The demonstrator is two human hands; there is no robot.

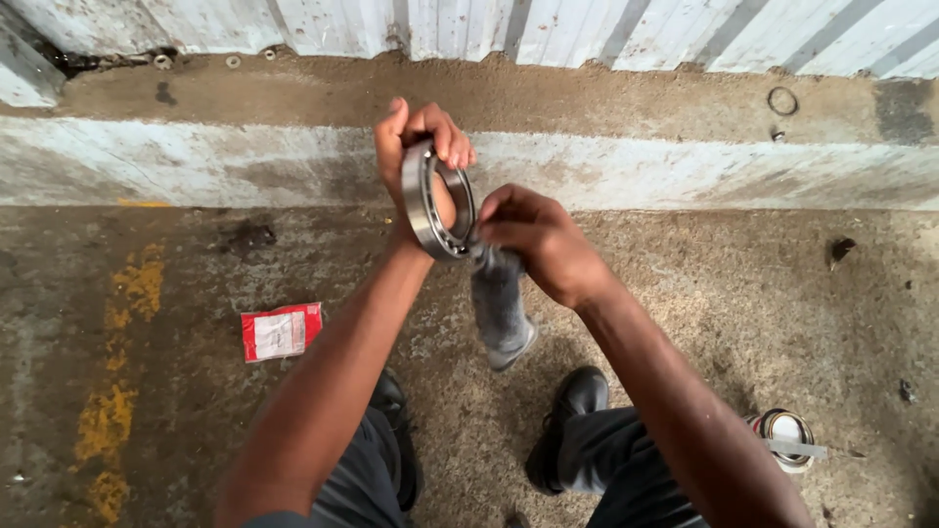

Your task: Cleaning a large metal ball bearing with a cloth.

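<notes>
My left hand (416,147) grips a large steel ball bearing (437,200) by its upper rim and holds it upright at chest height. My right hand (536,240) pinches a grey rag (499,303) against the bearing's lower right edge. The rag hangs down from between my fingers. Both forearms reach forward over a dirty concrete floor.
A red and white packet (282,331) lies on the floor to the left. A small open tin (785,437) with a stick across it stands at the lower right. My black shoes (567,411) are below. A concrete kerb (685,171) and corrugated metal wall run across the back.
</notes>
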